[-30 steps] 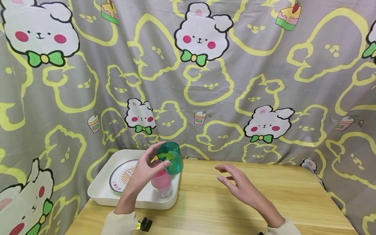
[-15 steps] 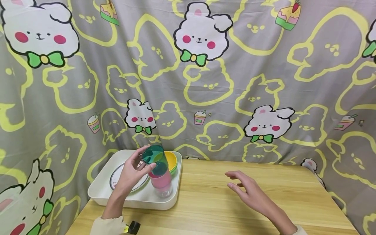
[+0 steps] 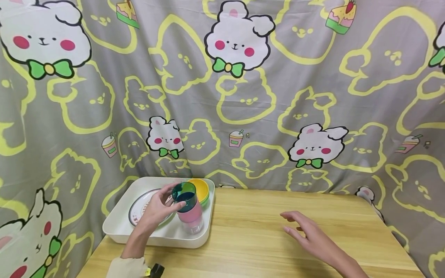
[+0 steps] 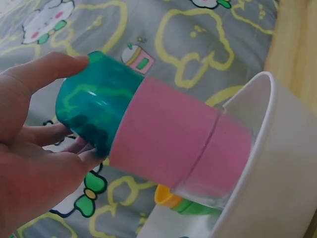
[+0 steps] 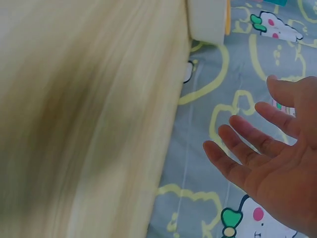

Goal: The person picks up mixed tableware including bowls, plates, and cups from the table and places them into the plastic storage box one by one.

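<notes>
My left hand (image 3: 158,210) grips a see-through teal cup (image 4: 101,101) near its rim, thumb on one side and fingers on the other. The teal cup's lower part sits inside a pink cup (image 4: 163,131), which is stacked in a clear cup (image 3: 194,227) standing in the white tray (image 3: 114,235). In the left wrist view the nested cups form one column. My right hand (image 3: 311,235) hovers over the right part of the table with fingers spread and nothing in them, as the right wrist view (image 5: 277,163) also shows.
A white plate (image 3: 135,210) with a dark rim lies in the tray, left of the cups. Behind them are a yellow bowl (image 3: 201,189) and a green bowl (image 3: 206,202), nested. The wooden table (image 3: 243,231) meets a patterned curtain (image 3: 257,127) at the back.
My left hand has brought the teal cup left and down from above the pink cup into it, uncovering the yellow bowl. My right hand has drifted right and down.
</notes>
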{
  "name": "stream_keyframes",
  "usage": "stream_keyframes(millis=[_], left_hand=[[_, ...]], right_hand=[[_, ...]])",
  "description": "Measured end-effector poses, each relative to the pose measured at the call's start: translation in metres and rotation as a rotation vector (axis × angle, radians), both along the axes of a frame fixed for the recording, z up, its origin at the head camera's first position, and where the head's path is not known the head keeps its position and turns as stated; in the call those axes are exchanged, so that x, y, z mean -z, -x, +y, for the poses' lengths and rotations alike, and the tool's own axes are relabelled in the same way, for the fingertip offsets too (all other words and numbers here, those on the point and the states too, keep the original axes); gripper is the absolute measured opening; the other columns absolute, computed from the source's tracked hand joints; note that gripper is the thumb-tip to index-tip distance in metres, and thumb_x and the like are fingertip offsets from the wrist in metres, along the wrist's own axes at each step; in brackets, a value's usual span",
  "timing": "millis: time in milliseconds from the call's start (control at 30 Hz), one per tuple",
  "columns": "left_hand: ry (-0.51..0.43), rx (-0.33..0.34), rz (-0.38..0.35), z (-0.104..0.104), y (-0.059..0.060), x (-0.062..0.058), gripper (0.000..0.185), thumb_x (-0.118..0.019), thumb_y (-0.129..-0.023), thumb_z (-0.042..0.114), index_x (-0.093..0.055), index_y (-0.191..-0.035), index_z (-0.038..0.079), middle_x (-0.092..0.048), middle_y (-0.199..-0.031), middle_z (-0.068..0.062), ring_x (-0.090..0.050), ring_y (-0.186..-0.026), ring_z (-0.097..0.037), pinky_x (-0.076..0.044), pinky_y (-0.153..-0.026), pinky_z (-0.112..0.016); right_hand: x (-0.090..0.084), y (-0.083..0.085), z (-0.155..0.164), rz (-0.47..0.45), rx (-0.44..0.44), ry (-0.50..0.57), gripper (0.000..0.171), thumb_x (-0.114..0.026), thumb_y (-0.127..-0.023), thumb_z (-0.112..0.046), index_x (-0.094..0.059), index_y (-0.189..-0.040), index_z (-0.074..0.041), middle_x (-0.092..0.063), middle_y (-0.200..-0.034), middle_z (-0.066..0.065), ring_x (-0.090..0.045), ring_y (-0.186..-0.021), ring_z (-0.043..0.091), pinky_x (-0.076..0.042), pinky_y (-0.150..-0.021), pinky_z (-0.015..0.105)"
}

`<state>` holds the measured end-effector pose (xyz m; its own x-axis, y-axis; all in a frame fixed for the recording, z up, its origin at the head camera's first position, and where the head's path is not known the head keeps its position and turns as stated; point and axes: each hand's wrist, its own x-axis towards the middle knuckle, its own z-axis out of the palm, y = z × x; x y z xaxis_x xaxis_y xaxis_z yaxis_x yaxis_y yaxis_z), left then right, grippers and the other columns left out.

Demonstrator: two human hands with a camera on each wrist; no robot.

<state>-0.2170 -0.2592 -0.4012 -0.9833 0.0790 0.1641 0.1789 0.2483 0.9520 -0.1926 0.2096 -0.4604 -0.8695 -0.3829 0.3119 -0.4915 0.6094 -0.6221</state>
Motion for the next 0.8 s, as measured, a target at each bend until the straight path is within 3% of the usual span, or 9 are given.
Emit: stream_keyframes(millis=[167,400,633,800], left_hand=[[0.028,0.033,-0.026,-0.006,0.004,0.004,0.073,-0.081,-0.087,0.005,-0.044,-0.149,-0.004,-0.044,-0.153,-0.025,-0.039,-0.145,-0.039,-0.032,-0.116,-0.039],[0.120,0.053,0.008,-0.008,0.011,0.008,0.074,-0.084,-0.085,0.006,-0.045,-0.146,-0.007,-0.047,-0.150,-0.027,-0.042,-0.142,-0.042,-0.033,-0.116,-0.042],[0.178,0.078,0.017,-0.010,0.014,0.016,0.072,-0.085,-0.085,0.009,-0.047,-0.144,-0.009,-0.050,-0.147,-0.027,-0.045,-0.138,-0.044,-0.034,-0.116,-0.048],[0.204,0.135,0.044,-0.018,0.014,0.018,0.073,-0.080,-0.090,0.015,-0.043,-0.151,-0.002,-0.047,-0.151,-0.025,-0.045,-0.138,-0.044,-0.034,-0.115,-0.054]], right_hand=[[0.005,-0.002,0.012,-0.007,0.016,-0.029,0.036,-0.065,-0.103,-0.030,-0.060,-0.136,-0.018,-0.064,-0.130,-0.005,-0.063,-0.116,0.022,-0.060,-0.084,0.037],[0.013,-0.001,0.025,0.068,0.033,-0.062,0.035,-0.067,-0.101,-0.027,-0.062,-0.134,-0.014,-0.066,-0.128,-0.002,-0.064,-0.115,0.024,-0.060,-0.081,0.037],[0.014,-0.001,0.035,0.072,0.042,-0.089,0.037,-0.068,-0.101,-0.026,-0.061,-0.134,-0.011,-0.066,-0.128,0.003,-0.065,-0.114,0.027,-0.060,-0.081,0.039],[0.018,0.003,0.047,0.186,0.082,-0.167,0.043,-0.072,-0.098,-0.022,-0.060,-0.137,-0.009,-0.065,-0.129,0.005,-0.063,-0.117,0.029,-0.058,-0.087,0.048]])
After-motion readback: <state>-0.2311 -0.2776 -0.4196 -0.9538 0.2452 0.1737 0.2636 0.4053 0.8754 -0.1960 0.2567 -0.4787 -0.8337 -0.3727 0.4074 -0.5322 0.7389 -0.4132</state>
